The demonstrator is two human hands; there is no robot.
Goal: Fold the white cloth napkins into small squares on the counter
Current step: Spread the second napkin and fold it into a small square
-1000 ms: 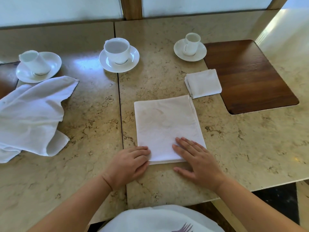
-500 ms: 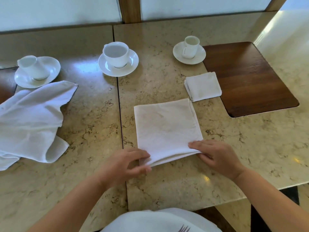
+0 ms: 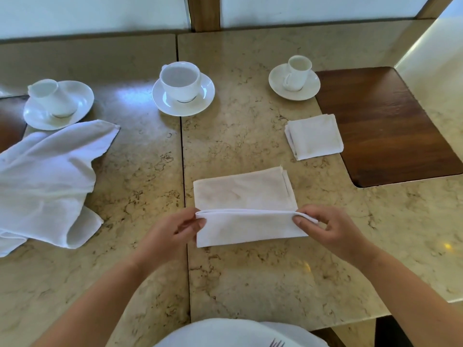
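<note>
Both hands, left hand (image 3: 175, 227) and right hand (image 3: 325, 227), pinch the napkin (image 3: 246, 209) by its near corners, lifting that edge to fold it away across the bench (image 3: 250, 279).

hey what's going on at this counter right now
A person is folding a white napkin on the marble counter. The left hand and right hand each pinch a near corner, lifting that edge toward the far edge. One finished folded square lies beside the wooden inlay; a crumpled cloth waits on the left.
</note>
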